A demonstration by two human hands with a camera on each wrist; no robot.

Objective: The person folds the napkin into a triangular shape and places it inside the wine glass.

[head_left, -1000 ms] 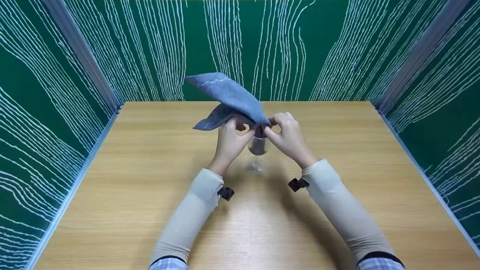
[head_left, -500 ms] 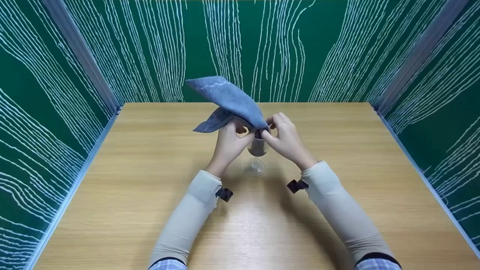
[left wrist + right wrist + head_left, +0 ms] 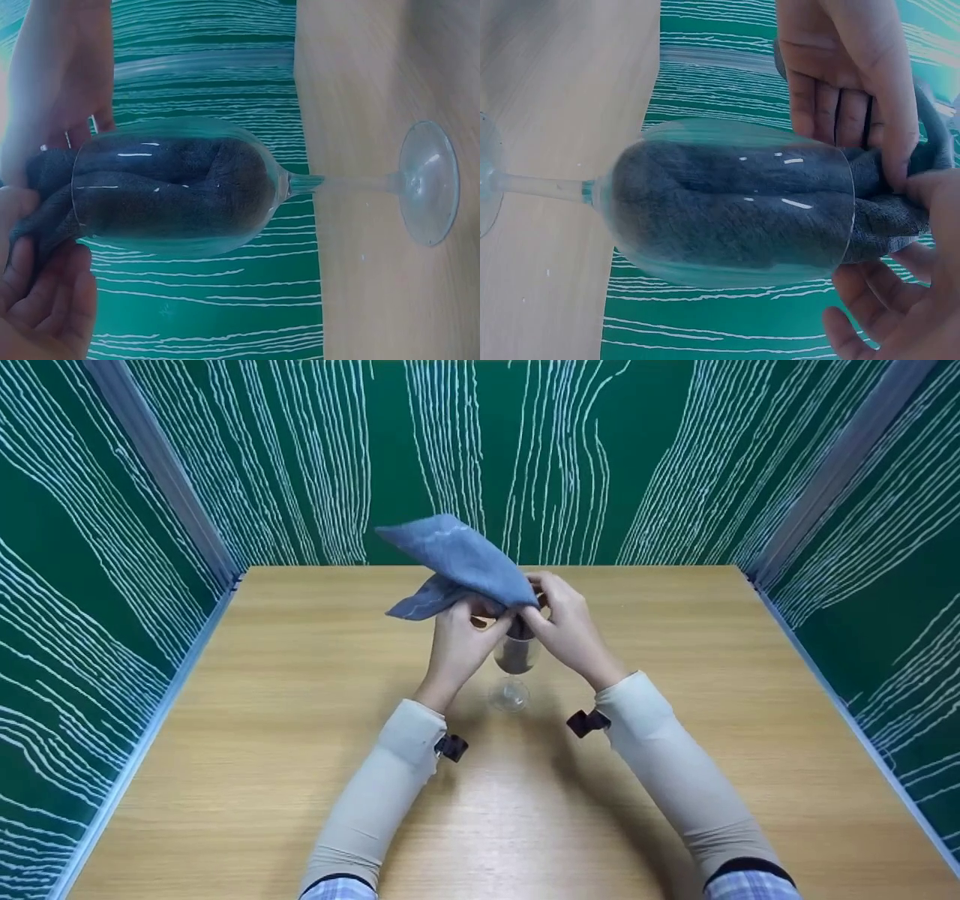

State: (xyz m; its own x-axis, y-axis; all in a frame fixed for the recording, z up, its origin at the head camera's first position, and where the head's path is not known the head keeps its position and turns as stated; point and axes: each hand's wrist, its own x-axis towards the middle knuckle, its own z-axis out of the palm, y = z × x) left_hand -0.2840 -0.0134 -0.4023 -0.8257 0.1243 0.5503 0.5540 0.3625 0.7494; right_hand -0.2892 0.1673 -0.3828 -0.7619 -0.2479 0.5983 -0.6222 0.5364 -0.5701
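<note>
A blue-grey cloth napkin (image 3: 469, 559) rises from a stemmed wine glass (image 3: 515, 660), its two pointed ends leaning left. Its lower part (image 3: 176, 184) sits bunched inside the bowl, folds visible through the glass. The glass stands upright on its round foot (image 3: 429, 184). My left hand (image 3: 461, 641) pinches the cloth just above the rim, on the left. Opposite it, my right hand (image 3: 568, 628) grips the napkin between thumb and fingers. Both thumbs come close together at the front; in the right wrist view, the right hand's fingers (image 3: 877, 300) curl beside the rim.
The glass stands on a light wooden table (image 3: 300, 735). Green walls (image 3: 660, 457) with wavy white lines enclose its back and sides. Small dark cameras (image 3: 452, 748) sit on both wrists, over beige sleeves (image 3: 390, 780).
My right hand has shifted slightly left and up around the napkin's base, its fingers reaching further behind. The cloth's upper point has dipped a little. My left hand and the glass stay nearly in place.
</note>
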